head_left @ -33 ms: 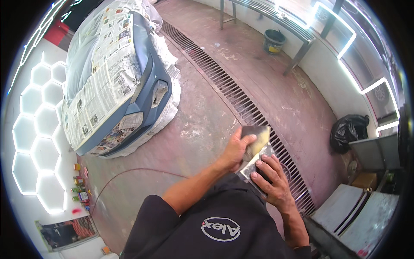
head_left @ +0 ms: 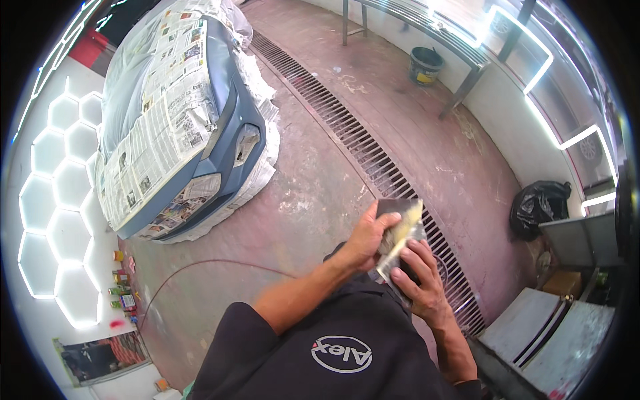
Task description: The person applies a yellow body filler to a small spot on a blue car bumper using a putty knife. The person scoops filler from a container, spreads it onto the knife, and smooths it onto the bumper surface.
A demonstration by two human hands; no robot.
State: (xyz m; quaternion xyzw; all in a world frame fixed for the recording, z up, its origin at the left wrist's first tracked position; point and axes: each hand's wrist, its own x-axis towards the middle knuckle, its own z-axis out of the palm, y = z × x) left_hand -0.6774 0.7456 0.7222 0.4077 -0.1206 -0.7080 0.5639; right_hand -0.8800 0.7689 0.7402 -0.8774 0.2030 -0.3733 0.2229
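Observation:
My left hand [head_left: 365, 239] is closed on a flat dark piece with a worn, pale yellow face [head_left: 411, 219], its thumb pressed on top. It looks like a sanding pad, but the kind is not certain. Just beside it, my right hand [head_left: 421, 283] is wrapped round a grey, flat block-like piece with a pale edge [head_left: 385, 270]. The two pieces meet or overlap between my hands, in front of my dark shirt. My right fingers hide much of the grey piece.
A blue-grey car front [head_left: 230, 113], masked with newspaper and sheeting, stands at the far left. A floor grate [head_left: 360, 143] runs diagonally past my hands. A red hose [head_left: 220, 261] lies on the left. Black bag [head_left: 540, 207], bucket [head_left: 425, 67] and metal cabinet [head_left: 527, 320] are at right.
The yellow-faced piece has tilted and come down closer over the grey piece, narrowing the gap between them. My hands stay in nearly the same place.

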